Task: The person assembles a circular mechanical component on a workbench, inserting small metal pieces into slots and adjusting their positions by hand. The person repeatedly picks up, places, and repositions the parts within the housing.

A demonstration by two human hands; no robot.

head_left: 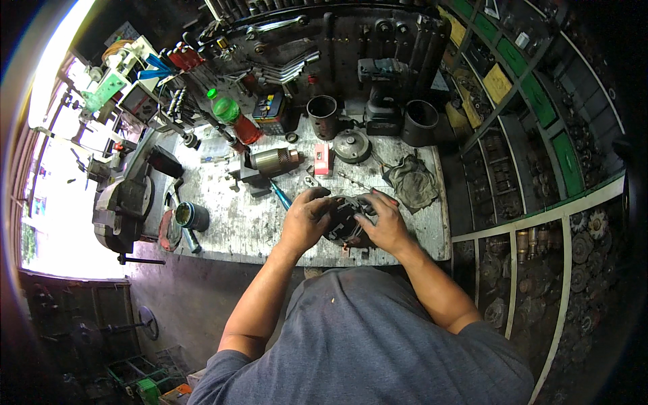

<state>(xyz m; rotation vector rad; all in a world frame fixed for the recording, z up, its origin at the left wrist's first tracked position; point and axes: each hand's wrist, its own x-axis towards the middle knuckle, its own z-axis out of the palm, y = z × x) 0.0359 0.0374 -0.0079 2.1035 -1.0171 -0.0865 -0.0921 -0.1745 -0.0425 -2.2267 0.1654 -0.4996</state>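
A round, dark motor part (344, 233) with an open ring shape and wire-like pieces inside lies at the bench's front edge. My left hand (305, 221) grips its left side, thumb and fingers bent over the rim. On the opposite side my right hand (390, 226) holds it, with the thumb reaching toward the middle. Its finer details are too dark to make out. Just beyond my left hand is a blue-handled screwdriver (281, 195). Farther back lies a motor armature (273, 160) with a copper-toned winding. A small red and white box (323, 159) sits beside it.
A bench vise (121, 206) and a grease tin (193, 217) occupy the left. Along the back are a bottle of red liquid (237, 121), two metal cylinders (322, 121), a cordless power tool (383, 115) and a round metal cover (352, 146). A dark rag (412, 185) lies right; parts shelves (540, 226) stand beyond.
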